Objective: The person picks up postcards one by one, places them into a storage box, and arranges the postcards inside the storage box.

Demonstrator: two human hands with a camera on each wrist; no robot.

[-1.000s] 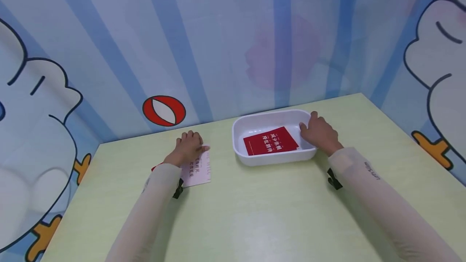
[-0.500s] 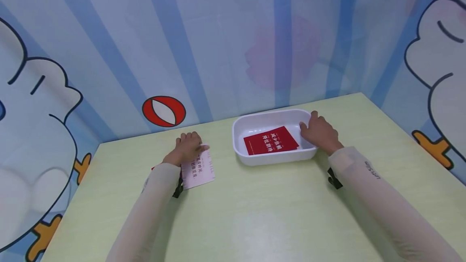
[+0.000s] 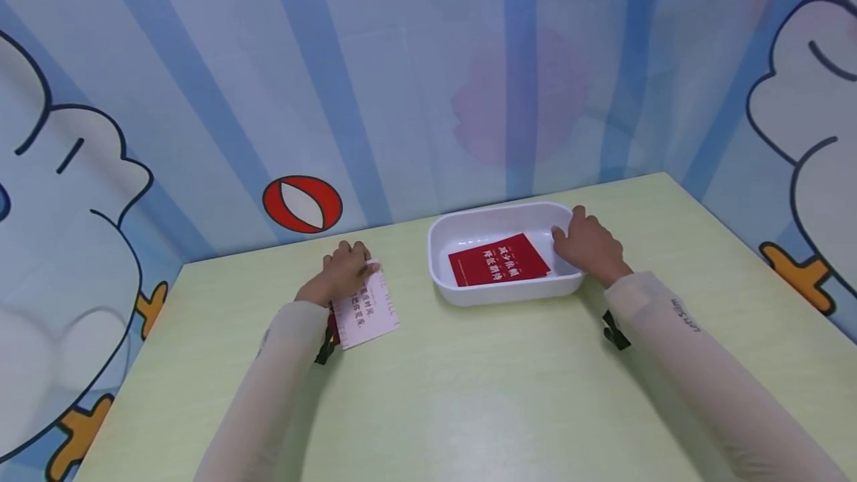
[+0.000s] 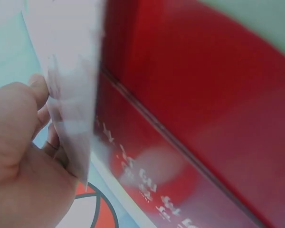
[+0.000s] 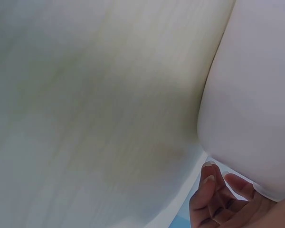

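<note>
My left hand pinches a pale pink card with dark printed characters, at the left of the table. In the left wrist view the thumb lies on one side of the card, the fingers behind it. Red cards with white lettering lie just beneath and beside it, largely hidden by the hand and card in the head view. My right hand grips the right end of a white plastic tray, thumb inside the rim and fingers outside. Inside that tray lie red cards, the top one showing white characters.
A pale yellow-green table carries everything. Along its back edge stands a blue striped backdrop with cartoon figures. Black straps sit under both wrists.
The pink card in my left hand has lifted, swinging a little right and tilting, so more of it and a red edge below show. My right hand and the tray have stayed put.
</note>
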